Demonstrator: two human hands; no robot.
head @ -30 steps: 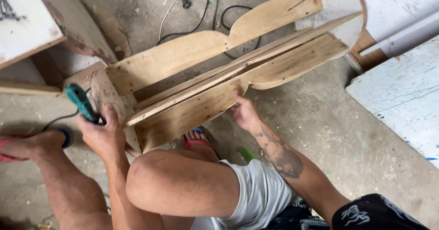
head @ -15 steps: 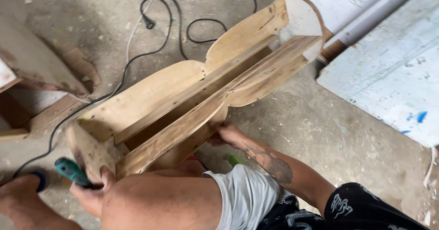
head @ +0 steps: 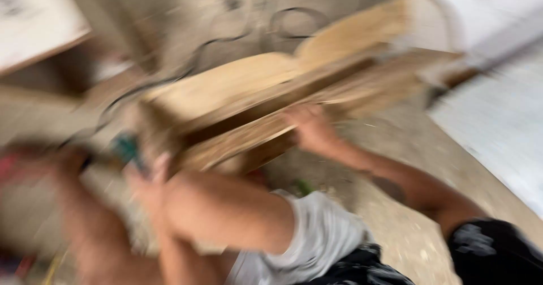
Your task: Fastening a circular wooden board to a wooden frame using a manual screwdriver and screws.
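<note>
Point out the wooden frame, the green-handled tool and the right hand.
wooden frame (head: 237, 84): head view, on its upper curved board.
green-handled tool (head: 125, 147): head view, on the blurred green handle.
right hand (head: 310, 129): head view, on the hand's back.

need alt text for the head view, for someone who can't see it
Blurred view down at a person crouched on a concrete floor, right hand gripping the lower edge of a long wooden frame with curved boards. The left hand is at the frame's near end beside a green tool. Black cables lie behind.

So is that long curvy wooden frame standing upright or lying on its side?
Lying on its side: the long wooden frame stretches lengthwise along the concrete floor.
</note>
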